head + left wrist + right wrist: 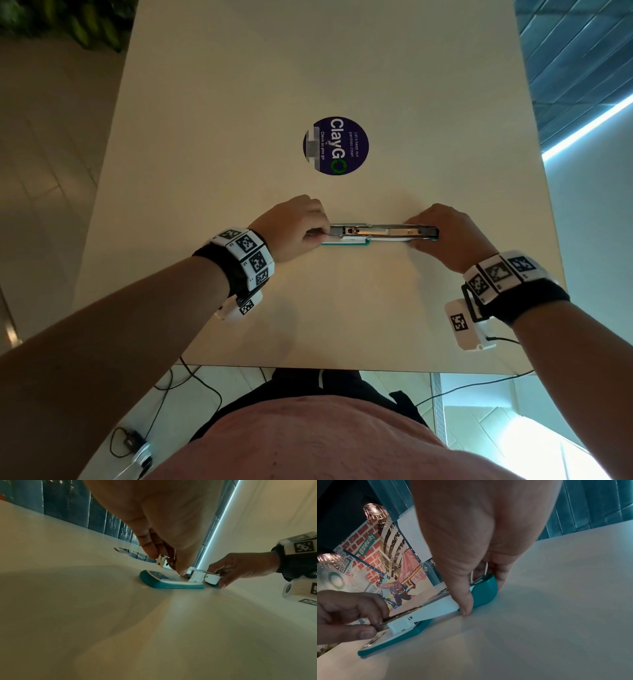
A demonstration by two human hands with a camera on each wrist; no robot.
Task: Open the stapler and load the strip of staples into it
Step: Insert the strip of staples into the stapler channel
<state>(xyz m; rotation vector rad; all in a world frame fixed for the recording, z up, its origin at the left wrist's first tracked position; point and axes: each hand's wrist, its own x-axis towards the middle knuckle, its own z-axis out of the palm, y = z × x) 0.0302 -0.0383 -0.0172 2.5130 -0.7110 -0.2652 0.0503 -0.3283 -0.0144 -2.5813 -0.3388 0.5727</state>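
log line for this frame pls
stapler: open flat on table | left hand: pinching staple strip at magazine | right hand: gripping cover end

A round purple ClayGo sticker sits on the pale table just beyond both hands; cables trail below.

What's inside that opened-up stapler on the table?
The opened stapler shows a bare metal channel. The left hand pinches a small metal piece at its end; whether staples are loaded is hidden.
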